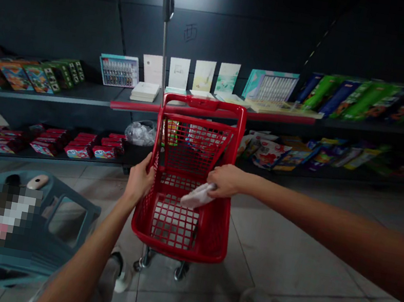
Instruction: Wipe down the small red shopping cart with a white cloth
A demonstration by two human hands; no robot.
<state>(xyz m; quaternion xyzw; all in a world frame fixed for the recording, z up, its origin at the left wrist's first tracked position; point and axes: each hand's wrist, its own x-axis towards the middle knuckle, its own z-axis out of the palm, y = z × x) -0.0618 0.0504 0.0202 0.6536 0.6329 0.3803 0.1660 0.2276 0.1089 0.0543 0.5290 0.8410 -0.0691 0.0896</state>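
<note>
A small red shopping cart [210, 236] stands on the tiled floor in front of me. My left hand [139, 179] grips the left rim of its basket, fingers curled over the edge. Over the basket's right side my right hand [225, 180] is closed on a white cloth [196, 196], which hangs down inside the cart against the red mesh. The cart's raised red handle frame [205, 105] stands at the far end.
Dark shelves [79, 93] along the wall hold coloured boxes, cards and notebooks. A bin lined with a plastic bag [140, 135] stands behind the cart. A teal plastic stool [55, 229] sits at lower left. My knees and shoes show at the bottom.
</note>
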